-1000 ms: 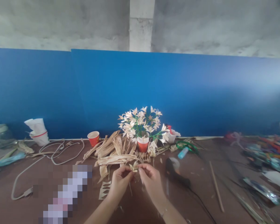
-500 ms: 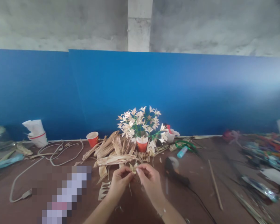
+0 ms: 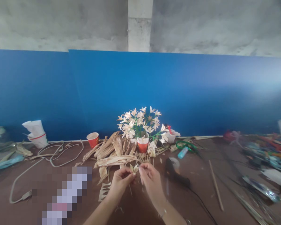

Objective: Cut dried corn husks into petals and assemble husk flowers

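Head view: husk flower [image 3: 134,168] is pinched by left hand [image 3: 120,182] and right hand [image 3: 151,181], both closed on it. Petal shaping judged underway; delicate fingertip pressure is called for.

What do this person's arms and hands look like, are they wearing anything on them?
The left hand and right hand are bare, no gloves. No sleeves show on the forearms. A thin bracelet seems to circle the right wrist, too small to make out further.
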Demonstrator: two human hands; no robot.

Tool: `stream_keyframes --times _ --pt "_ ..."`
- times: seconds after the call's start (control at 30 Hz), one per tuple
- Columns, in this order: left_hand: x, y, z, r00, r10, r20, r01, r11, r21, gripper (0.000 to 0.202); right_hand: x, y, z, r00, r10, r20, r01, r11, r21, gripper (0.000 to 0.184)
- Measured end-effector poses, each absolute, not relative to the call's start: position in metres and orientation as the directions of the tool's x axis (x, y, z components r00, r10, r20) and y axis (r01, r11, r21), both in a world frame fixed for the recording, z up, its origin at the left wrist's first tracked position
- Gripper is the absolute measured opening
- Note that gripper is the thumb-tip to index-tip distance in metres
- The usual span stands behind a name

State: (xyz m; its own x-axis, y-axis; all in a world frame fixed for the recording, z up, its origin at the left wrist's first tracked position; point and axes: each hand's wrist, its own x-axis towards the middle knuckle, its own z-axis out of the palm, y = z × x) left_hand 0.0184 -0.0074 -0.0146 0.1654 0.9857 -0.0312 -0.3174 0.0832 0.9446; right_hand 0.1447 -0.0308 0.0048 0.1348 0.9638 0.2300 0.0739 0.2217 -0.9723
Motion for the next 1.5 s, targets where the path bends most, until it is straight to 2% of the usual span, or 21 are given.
stream_keyframes --times 0.13,0.37,0.57,0.83,1.07,1.23,1.5 --pt "0.018 -0.008 -0.016 0.161 0.987 -0.011 -0.313 0.061 0.948 0.028 0.145 -0.028 0.003 0.103 0.976 0.191 0.035 0.188 -0.982 0.017" --pt "0.017 -0.008 -0.016 0.096 0.995 0.022 -0.288 0.007 0.958 0.024 0.143 -0.025 -0.002 0.008 0.998 0.058 -0.050 0.058 -0.997 0.025" --pt "0.015 -0.006 -0.019 0.059 0.991 0.120 -0.138 -0.111 0.984 0.017 0.141 -0.024 -0.005 -0.058 0.998 0.029 -0.080 0.024 -0.997 0.030" --pt "0.011 -0.008 -0.016 0.022 0.958 0.286 0.076 -0.286 0.955 0.009 0.138 -0.021 -0.014 -0.179 0.984 0.021 -0.108 0.001 -0.994 0.020" --pt "0.010 -0.010 -0.008 0.055 0.938 0.343 0.065 -0.347 0.936 0.012 0.140 -0.023 -0.009 -0.204 0.979 0.011 -0.084 -0.006 -0.996 0.021" --pt "0.009 -0.011 -0.004 0.143 0.932 0.332 0.059 -0.343 0.937 0.014 0.153 -0.025 0.006 -0.058 0.998 0.022 -0.102 0.016 -0.995 0.033" --pt "0.010 -0.013 -0.005 0.315 0.901 0.297 0.083 -0.338 0.938 0.009 0.156 -0.019 0.004 -0.122 0.992 0.012 -0.148 -0.006 -0.989 0.017"
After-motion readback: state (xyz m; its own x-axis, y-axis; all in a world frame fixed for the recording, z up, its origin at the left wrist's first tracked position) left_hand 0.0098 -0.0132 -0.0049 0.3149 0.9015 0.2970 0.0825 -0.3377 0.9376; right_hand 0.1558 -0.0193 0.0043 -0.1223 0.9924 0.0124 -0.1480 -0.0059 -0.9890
